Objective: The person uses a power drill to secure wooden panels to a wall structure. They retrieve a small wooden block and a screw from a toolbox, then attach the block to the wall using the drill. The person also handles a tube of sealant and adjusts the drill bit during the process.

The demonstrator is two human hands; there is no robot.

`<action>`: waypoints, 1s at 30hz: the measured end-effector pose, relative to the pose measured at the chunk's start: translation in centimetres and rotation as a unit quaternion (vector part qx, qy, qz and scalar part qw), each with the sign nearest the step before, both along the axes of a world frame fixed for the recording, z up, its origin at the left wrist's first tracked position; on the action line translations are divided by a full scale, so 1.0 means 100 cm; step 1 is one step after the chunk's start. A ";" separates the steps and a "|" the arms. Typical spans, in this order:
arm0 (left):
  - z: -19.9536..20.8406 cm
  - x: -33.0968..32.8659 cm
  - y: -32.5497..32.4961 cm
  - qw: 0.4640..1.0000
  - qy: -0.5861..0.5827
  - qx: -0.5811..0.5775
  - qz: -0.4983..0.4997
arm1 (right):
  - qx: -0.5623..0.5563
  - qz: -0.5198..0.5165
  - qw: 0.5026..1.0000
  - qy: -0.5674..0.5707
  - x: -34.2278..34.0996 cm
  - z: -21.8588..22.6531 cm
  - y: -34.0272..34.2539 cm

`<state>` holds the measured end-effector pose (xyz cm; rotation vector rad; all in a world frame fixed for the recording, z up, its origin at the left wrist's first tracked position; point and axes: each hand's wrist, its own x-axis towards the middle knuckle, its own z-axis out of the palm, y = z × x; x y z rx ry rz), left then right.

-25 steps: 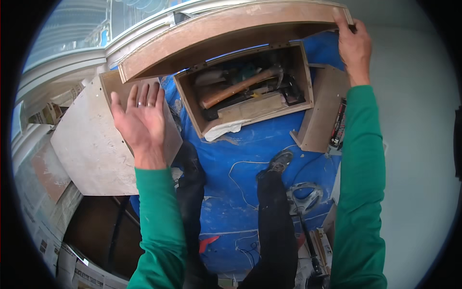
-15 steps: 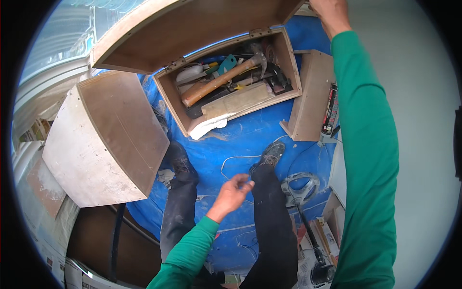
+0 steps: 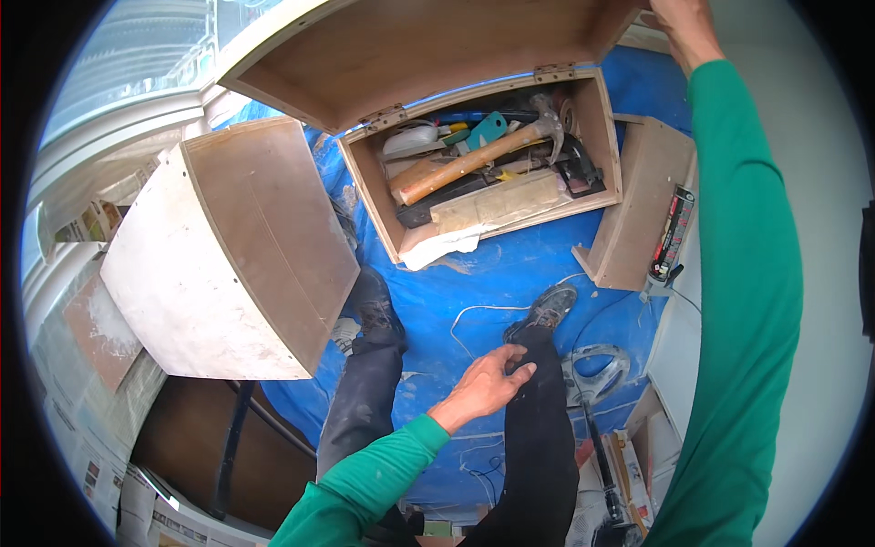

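A wooden toolbox (image 3: 606, 137) stands with its hinged lid (image 3: 437, 59) raised. Inside lie a claw hammer (image 3: 483, 159) with a wooden handle, a teal scraper-like tool (image 3: 486, 130), a flat pale block (image 3: 497, 202) and other tools, partly covering one another. My right hand (image 3: 684, 27) is at the lid's right end, its fingers closed at the edge and partly cut off by the frame. Over my right knee hangs my left hand (image 3: 488, 383), thumb and fingers apart, holding nothing. A white cloth (image 3: 442, 248) drapes over the toolbox's near edge.
Left of my legs stands a large wooden box (image 3: 219, 255). A smaller wooden piece (image 3: 638, 201) and a cartridge gun (image 3: 670, 237) are on the right. Nearby are a ring-headed tool (image 3: 597, 374), a loose cable (image 3: 460, 319) and blue sheeting (image 3: 428, 292) underfoot.
The view has shifted, so the boxes appear further right. My left hand has turned, its fingers now pointing more to the right. My right hand stays by the raised lid.
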<state>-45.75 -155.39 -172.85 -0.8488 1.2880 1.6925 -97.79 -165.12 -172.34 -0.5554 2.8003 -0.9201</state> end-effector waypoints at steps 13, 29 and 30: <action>-0.007 -0.002 -0.013 0.998 -0.018 0.010 0.051 | -0.112 -0.005 0.988 -0.111 0.011 -0.002 0.001; -0.015 0.010 0.003 0.999 -0.012 0.009 0.038 | -0.053 -0.026 0.998 -0.033 -0.013 -0.015 0.008; -0.013 0.005 0.000 0.999 -0.019 0.016 0.039 | 0.010 -0.029 1.000 0.002 -0.018 -0.011 0.006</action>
